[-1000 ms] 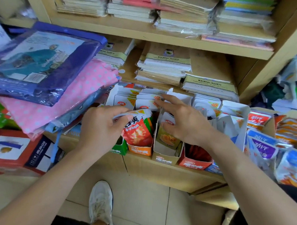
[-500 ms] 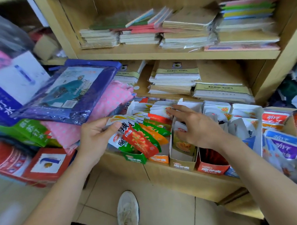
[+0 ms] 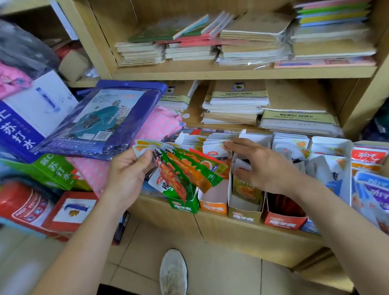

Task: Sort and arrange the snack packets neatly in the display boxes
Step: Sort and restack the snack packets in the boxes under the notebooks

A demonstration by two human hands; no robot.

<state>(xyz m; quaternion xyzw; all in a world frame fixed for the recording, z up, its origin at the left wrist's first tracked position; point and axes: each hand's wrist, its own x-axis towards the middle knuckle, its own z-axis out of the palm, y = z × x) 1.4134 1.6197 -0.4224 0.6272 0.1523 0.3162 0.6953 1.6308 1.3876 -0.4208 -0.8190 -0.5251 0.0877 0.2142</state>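
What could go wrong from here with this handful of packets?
1. The left hand pinches the fan of green, orange and red foil snack packets by their top ends only; loose ones may slip to the tiled floor.
2. Colours are mixed; some may land in the wrong box, such as the green cardboard display box beneath.
3. The right hand lies across the tan cardboard display box at the front edge of the wooden shelf; a push could tip it off.

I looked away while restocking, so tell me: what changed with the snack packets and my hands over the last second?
The left hand, still gripping its snack packets, spread them from a tight bunch into a fan slanting over the green box and orange box. The right hand stayed open over the tan box; the boxes kept their row.
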